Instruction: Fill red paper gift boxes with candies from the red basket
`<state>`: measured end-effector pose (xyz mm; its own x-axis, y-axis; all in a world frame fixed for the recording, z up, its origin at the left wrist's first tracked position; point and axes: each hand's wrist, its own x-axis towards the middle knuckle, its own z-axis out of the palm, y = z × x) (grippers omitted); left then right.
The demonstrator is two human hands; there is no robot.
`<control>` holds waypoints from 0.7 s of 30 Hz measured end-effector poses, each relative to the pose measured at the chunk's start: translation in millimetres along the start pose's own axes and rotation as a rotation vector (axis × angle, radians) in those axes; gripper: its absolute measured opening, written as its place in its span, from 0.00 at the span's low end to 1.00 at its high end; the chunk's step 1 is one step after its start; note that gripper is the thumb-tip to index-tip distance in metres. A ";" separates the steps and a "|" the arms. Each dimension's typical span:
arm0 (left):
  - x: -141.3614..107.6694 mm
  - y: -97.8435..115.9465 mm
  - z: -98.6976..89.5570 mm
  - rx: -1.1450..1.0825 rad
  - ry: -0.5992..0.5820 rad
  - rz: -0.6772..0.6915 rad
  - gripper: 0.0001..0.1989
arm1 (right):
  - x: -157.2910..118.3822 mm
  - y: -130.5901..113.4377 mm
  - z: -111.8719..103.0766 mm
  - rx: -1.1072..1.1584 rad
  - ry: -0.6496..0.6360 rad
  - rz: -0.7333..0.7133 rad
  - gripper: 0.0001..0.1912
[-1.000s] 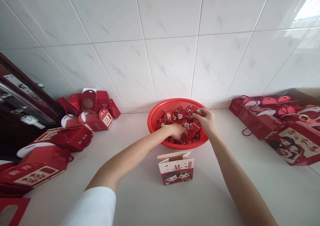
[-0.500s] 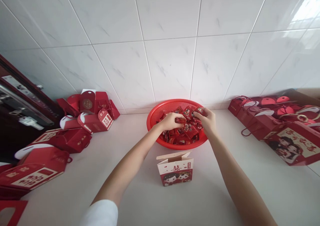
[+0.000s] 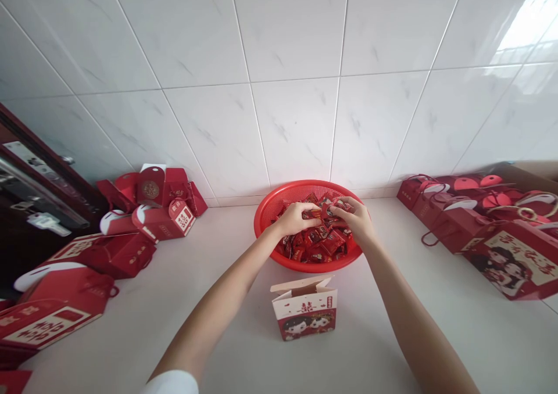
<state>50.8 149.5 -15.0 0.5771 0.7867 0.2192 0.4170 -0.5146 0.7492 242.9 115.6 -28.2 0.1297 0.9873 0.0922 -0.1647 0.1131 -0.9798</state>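
Note:
A red plastic basket (image 3: pixel 265 203) full of red-wrapped candies (image 3: pixel 320 249) stands against the tiled wall. Over the candies, my left hand (image 3: pixel 300 218) has its fingers closed on a red-wrapped candy. Beside it on the right, my right hand (image 3: pixel 354 215) pinches another wrapped candy, with the fingertips of both hands close together. In front of the basket a small white and red paper box (image 3: pixel 305 312) stands upright, its top flaps open and two cartoon faces on its front.
Red gift boxes (image 3: pixel 70 307) line the left side, next to a dark door edge with keys (image 3: pixel 49 222). More red boxes (image 3: pixel 514 260) with cord handles stand at the right, near a cardboard box (image 3: pixel 534 173).
My right hand has moved left and down, closer to my left hand, with its candy. The whole view has shifted slightly, so the basket and paper box sit lower.

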 end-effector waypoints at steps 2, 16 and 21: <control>-0.1 -1.0 0.5 -0.022 -0.002 -0.005 0.13 | -0.6 -0.8 -0.3 -0.005 -0.019 0.008 0.25; 3.8 -16.5 3.0 -0.107 0.297 0.201 0.06 | -2.6 -1.7 -0.1 -0.026 -0.048 0.080 0.17; 4.6 -13.4 5.4 -0.160 0.255 0.266 0.07 | -3.8 -4.0 -0.7 -0.063 -0.190 0.113 0.17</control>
<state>51.7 158.2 -27.4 0.4489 0.7031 0.5515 0.1507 -0.6679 0.7289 243.7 111.4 -24.8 -0.0739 0.9972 0.0067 -0.1054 -0.0011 -0.9944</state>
